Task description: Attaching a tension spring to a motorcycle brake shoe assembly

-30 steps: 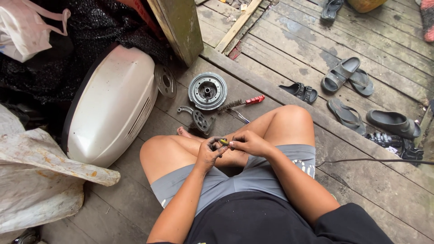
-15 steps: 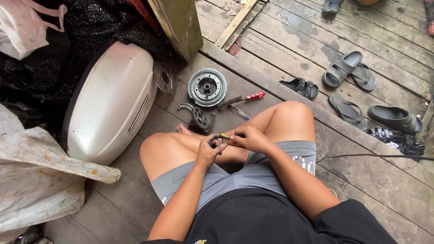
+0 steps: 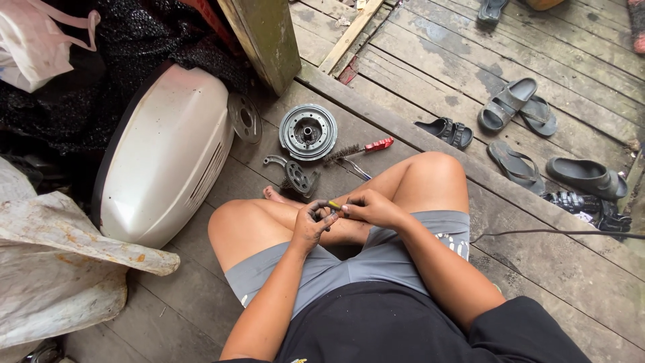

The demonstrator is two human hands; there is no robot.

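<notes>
I sit cross-legged on a wooden plank floor. My left hand (image 3: 314,223) is greasy and pinches a small dark metal part over my crossed legs. My right hand (image 3: 369,205) holds a thin tool with a yellow tip (image 3: 334,204) against that part. Both hands touch each other above my shins. Just beyond my knees lie a round grey metal drum (image 3: 308,131), a toothed gear piece (image 3: 295,177) and a red-handled wire brush (image 3: 359,150).
A white curved engine cover (image 3: 161,154) lies at my left beside a metal disc (image 3: 244,118). A wooden post (image 3: 265,37) stands behind it. Several sandals (image 3: 510,104) lie on the planks at right. A black cable (image 3: 557,233) runs along the right.
The view has shifted slightly. My hands stay together over my legs, working the small part; the right hand has turned the tool a little.
</notes>
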